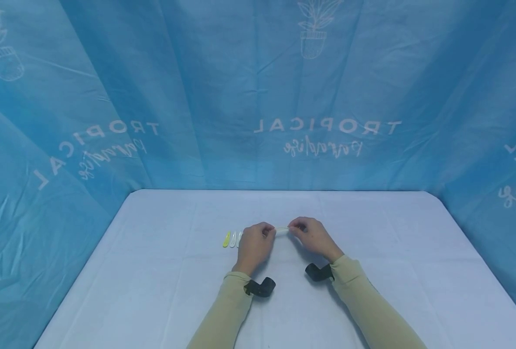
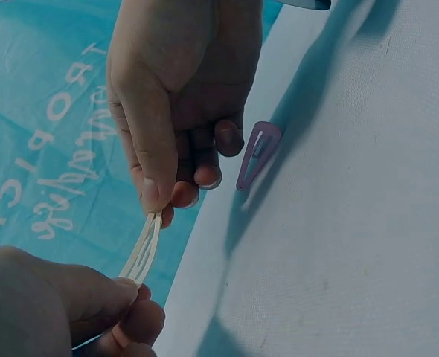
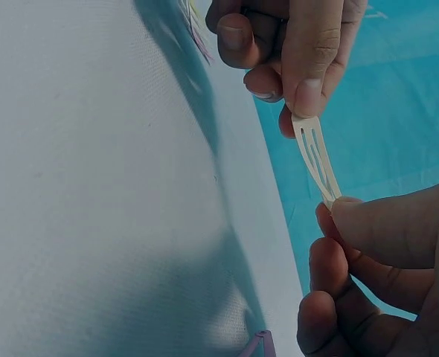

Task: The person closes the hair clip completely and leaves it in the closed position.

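Note:
A cream snap hair clip (image 1: 281, 231) is stretched between the two hands, slightly bowed, with its inner strips showing in both wrist views. My left hand (image 1: 254, 246) pinches one end between thumb and forefinger. At the other end, the thumb and fingers of my right hand (image 1: 314, 237) pinch the clip's tip. Close to the right hand, a purple hair clip (image 2: 259, 155) lies on the table; the head view hides it. Left of the left hand, a yellow hair clip (image 1: 226, 239) and a pale hair clip (image 1: 233, 240) lie side by side, with another partly covered by that hand.
The clips lie on a white table (image 1: 153, 291). Blue curtains (image 1: 223, 97) with mirrored lettering stand behind it and along both sides. A black wrist camera (image 1: 262, 288) is strapped at the left cuff and another black camera (image 1: 318, 272) at the right.

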### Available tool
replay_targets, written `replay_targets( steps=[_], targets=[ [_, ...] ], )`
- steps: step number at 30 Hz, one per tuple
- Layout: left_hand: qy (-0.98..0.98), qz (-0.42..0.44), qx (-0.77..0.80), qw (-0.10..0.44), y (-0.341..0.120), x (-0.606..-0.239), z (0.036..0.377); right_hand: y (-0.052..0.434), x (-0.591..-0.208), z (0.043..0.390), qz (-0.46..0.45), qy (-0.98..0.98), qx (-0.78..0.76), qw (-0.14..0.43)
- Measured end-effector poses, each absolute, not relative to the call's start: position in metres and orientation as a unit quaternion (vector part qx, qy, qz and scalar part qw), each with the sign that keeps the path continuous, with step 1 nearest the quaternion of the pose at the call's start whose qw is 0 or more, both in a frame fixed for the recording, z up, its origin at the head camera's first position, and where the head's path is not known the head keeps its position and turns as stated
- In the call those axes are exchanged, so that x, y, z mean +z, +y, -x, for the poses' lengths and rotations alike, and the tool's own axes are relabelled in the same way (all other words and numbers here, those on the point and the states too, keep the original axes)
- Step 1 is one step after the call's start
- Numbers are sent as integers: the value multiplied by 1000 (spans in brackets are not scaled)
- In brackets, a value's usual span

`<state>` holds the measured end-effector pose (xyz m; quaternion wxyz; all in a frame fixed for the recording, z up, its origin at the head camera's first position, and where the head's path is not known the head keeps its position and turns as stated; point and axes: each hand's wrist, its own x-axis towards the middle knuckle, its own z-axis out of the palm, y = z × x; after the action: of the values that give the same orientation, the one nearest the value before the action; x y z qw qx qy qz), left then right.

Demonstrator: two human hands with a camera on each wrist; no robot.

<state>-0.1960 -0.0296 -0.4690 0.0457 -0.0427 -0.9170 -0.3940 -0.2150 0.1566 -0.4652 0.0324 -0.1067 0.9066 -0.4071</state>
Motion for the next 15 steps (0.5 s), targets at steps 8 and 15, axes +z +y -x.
replay_targets(
  steps=[8, 15],
  targets=[
    [-912, 58, -403, 47, -32, -467, 196, 157, -464, 214, 109, 904, -411, 36],
    [-902, 63, -425, 42, -33, -466, 197, 157, -463, 213, 120, 900, -417, 38]
  ],
)
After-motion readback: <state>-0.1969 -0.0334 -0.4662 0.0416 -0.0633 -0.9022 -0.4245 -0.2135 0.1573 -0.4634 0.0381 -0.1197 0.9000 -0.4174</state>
